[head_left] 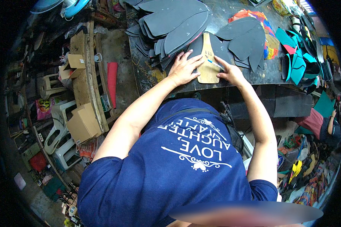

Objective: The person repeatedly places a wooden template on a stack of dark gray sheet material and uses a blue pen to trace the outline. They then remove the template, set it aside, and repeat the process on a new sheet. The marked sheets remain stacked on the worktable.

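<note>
Looks partway, with tan paddle-shaped board (208,74) at near edge of bench (149,78), under spread left fingers (194,60), beside half-curled right fingers (221,62) (can't tell if gripping), between piled dark cut sheets (178,30), remaining count unclear.

A tan board (207,75) lies at the table's (144,77) near edge. The left hand (185,69) rests its spread fingers on the board's left side; the right hand (232,73) has thumb and forefinger at its right side. By that forefinger is something slim and blue (210,61); whether it is gripped is unclear. Dark cutouts are stacked far left (174,26) and to the right (248,43), with bright cloth (268,26) behind the latter. Teal pieces (297,62) sit farther right. Left of the table are a red roll (112,81), a bench (79,77) and pale chairs (58,123).
</note>
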`<state>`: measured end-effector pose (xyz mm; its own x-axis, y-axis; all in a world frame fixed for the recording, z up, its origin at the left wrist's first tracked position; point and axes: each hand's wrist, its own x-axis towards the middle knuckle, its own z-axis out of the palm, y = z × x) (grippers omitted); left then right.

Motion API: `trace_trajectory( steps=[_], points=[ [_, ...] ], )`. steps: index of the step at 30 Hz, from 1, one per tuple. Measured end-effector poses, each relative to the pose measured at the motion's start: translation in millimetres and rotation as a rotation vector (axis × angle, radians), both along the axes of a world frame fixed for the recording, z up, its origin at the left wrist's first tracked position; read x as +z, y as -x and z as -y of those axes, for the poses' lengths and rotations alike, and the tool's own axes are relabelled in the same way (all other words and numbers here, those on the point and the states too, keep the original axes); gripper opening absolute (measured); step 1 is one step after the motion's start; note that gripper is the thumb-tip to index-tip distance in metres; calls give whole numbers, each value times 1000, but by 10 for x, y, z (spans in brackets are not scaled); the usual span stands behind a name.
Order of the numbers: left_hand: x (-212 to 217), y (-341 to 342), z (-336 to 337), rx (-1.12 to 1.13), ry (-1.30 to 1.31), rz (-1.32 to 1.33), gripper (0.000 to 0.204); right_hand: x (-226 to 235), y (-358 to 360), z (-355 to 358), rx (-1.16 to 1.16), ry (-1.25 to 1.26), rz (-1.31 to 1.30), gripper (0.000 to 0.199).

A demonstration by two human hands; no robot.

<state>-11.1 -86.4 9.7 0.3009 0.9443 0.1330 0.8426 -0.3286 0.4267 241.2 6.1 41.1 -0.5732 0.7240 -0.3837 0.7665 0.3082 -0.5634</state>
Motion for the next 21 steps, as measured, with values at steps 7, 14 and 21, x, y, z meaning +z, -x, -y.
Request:
trace_trajectory(
  steps=[7,14,21],
  points=[
    [-29,4,1,-9,-22,-3,67,42,4,-9,11,19,41,85],
    [-51,10,-20,-3,-20,18,64,86,14,-66,31,57,48,84],
    [-98,33,-43,-14,-19,13,61,92,-23,-86,-39,230,-110,84]
  ],
)
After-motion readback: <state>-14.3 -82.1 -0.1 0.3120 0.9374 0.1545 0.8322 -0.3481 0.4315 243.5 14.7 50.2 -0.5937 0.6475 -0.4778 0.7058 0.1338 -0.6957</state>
